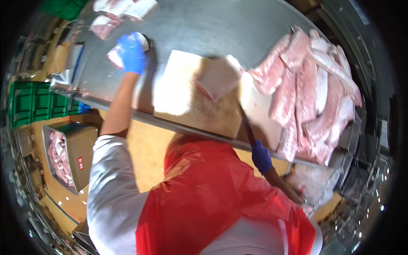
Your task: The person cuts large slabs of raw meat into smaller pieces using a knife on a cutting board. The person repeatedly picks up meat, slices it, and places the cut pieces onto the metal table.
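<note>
My left hand (132, 54), in a blue glove, is closed over a pale pink piece of meat (115, 57) at the left of the metal table. Its palm and fingers cover much of that piece, and the hand is slightly blurred. My right hand (261, 158), gloved too, grips a long knife (246, 123) near the table's front edge. The blade points away from me, over the cutting board's right part. On the whitish cutting board (176, 83) lies a block of meat with a pale fatty top (221, 78).
Long strips of raw meat (306, 85) are heaped at the table's right. Several cut pieces (123, 10) lie at the far left. A cardboard box (80, 148) with meat inside stands below on the left, near green crates (36, 102). Clear plastic (314, 182) hangs at the lower right.
</note>
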A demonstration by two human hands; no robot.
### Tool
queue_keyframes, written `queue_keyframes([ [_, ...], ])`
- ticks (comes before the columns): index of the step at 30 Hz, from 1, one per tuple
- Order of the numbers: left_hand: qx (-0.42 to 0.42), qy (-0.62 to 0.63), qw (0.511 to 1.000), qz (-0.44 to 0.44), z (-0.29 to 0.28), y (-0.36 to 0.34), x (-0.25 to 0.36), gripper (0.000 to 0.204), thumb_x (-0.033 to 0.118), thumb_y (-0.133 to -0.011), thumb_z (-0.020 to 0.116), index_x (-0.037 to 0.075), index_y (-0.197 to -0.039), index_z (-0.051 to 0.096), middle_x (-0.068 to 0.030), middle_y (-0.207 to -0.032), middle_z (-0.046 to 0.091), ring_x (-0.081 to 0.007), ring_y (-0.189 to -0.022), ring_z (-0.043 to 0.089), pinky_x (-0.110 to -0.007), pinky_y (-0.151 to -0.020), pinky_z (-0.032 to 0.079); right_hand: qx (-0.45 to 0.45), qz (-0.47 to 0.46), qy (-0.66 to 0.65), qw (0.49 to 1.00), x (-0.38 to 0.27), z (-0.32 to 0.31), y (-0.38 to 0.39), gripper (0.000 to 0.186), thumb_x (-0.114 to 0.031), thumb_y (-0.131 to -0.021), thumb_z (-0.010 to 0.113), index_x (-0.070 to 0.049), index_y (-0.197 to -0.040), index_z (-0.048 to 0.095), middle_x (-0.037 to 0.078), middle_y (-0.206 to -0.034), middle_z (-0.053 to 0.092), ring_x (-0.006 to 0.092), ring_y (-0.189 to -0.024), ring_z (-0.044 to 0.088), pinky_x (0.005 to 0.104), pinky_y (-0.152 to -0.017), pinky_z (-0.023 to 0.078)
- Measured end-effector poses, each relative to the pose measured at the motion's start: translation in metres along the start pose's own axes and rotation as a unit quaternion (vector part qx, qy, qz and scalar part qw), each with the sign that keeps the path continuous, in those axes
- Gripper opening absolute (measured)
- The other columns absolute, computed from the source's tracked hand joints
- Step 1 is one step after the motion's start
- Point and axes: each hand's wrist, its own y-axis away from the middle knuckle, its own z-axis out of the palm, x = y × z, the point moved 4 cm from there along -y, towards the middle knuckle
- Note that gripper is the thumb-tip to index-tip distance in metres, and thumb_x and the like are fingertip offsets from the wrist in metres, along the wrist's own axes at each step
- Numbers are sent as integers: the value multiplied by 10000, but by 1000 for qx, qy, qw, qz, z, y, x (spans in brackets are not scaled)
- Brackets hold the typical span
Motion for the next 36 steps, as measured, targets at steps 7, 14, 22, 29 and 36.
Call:
queue_keyframes([
  [7, -306, 165, 931, 111, 36, 96, 293, 1143, 581, -742, 735, 181, -1600, 94, -397, -1417, 361, -499, -1182, 507, -621, -948, 413, 223, 29, -139, 964, -21, 34, -60, 143, -155, -1003, 550, -45, -957, 472, 103, -624, 574, 250, -532, 610, 388, -487, 463],
  [14, -273, 359, 888, -92, 72, 67, 221, 781, 369, -728, 762, 128, -1403, 450, -245, -1252, 562, -422, -1104, 573, -550, -896, 461, 260, -15, -89, 961, -8, -2, -48, 184, -148, -996, 571, -1, -1088, 509, 220, -631, 575, 446, -567, 575, 507, -471, 400],
  [22, -164, 152, 972, 66, 148, -42, 110, 454, 259, -812, 655, 56, -1209, 565, -244, -1133, 633, -407, -1037, 606, -508, -846, 497, 282, 197, -168, 924, 45, 8, 34, 201, -192, -1008, 544, -31, -982, 427, 282, -733, 599, 500, -699, 587, 548, -546, 420],
  [29, -273, 367, 844, 278, 60, 30, 466, 704, 377, -747, 737, -64, -1247, 510, -295, -1150, 583, -447, -1079, 583, -509, -876, 518, 304, 261, -205, 893, 32, 30, 73, 182, -196, -1002, 553, -45, -986, 451, 276, -713, 604, 499, -668, 590, 551, -528, 423],
  [36, -249, 274, 908, 194, 46, -20, 626, 1101, 534, -784, 730, -33, -1540, 165, -376, -1482, 317, -489, -1340, 418, -565, -1083, 370, 307, 354, -241, 850, 47, 61, 141, 194, -191, -995, 560, -51, -980, 426, 243, -717, 616, 481, -652, 602, 546, -517, 437],
])
